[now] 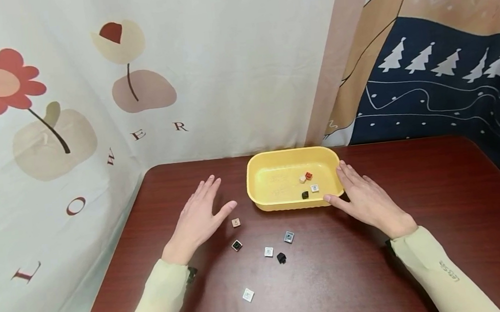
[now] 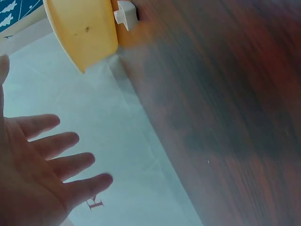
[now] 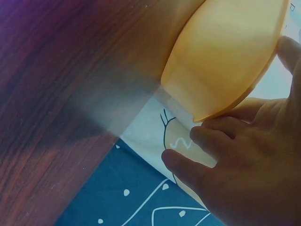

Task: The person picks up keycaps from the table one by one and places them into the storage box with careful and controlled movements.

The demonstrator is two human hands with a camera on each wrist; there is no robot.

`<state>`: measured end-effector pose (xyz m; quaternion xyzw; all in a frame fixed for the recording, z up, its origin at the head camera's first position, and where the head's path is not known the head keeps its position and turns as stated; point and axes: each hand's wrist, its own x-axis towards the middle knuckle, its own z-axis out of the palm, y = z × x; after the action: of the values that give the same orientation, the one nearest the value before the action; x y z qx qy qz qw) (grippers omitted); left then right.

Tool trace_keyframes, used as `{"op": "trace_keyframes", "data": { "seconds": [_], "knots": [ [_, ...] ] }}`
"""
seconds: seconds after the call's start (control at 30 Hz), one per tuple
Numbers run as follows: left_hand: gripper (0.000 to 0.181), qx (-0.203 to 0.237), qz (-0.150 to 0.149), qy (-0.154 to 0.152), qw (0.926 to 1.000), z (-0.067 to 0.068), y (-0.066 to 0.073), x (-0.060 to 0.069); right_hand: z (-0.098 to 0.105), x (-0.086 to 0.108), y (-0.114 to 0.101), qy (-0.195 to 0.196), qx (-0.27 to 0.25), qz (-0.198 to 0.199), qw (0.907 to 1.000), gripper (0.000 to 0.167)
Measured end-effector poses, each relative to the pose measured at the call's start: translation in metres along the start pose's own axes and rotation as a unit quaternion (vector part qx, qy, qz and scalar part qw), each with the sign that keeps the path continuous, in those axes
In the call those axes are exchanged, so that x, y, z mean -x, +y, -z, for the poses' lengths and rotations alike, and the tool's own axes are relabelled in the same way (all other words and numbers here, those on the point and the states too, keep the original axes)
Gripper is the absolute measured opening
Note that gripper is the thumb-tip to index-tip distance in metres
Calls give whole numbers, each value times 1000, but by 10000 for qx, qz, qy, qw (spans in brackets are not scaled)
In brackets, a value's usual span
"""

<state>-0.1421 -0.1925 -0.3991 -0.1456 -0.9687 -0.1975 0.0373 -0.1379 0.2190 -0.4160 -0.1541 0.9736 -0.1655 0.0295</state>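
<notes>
A yellow tray (image 1: 269, 207) stands at the table's far side, holding a red keycap-like piece (image 1: 308, 175), a cream one, a white one (image 1: 314, 188) and a black one (image 1: 305, 195). My right hand (image 1: 369, 202) touches the tray's right end, its thumb at the near rim; the right wrist view shows the fingers along the tray (image 3: 221, 61). Left of the tray, my left hand (image 1: 196, 222) hovers with fingers spread, holding nothing. Beside its thumb lies a beige piece (image 1: 236, 222). In the left wrist view the left hand (image 2: 42, 165) is apart from the tray (image 2: 87, 33).
Nearer on the brown table (image 1: 335, 288) lie a black-and-white piece (image 1: 237, 245), a grey-blue piece (image 1: 289, 236), a white piece (image 1: 269, 251), a black piece (image 1: 281, 258) and another white piece (image 1: 248, 295). Printed curtains (image 1: 232, 67) hang behind the table and at its left.
</notes>
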Motion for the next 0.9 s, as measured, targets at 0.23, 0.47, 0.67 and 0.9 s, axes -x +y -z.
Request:
{"op": "trace_keyframes", "data": {
  "seconds": [0.23, 0.47, 0.67, 0.9],
  "knots": [
    [79, -204, -365, -83, 9991, -4, -3, 7, 1, 0, 2, -35, -33, -20, 10000, 97],
    [59, -303, -1021, -333, 9938, -15, 0, 9, 0, -2, 2, -36, -25, -16, 10000, 98],
    [50, -358, -1385, -575, 9880, -24, 0, 10, 0, -2, 2, -62, -17, -21, 10000, 100],
    [43, -492, -1845, -567, 9800, -30, 0, 11, -1, -2, 2, -87, -3, -48, 10000, 100]
  ]
}}
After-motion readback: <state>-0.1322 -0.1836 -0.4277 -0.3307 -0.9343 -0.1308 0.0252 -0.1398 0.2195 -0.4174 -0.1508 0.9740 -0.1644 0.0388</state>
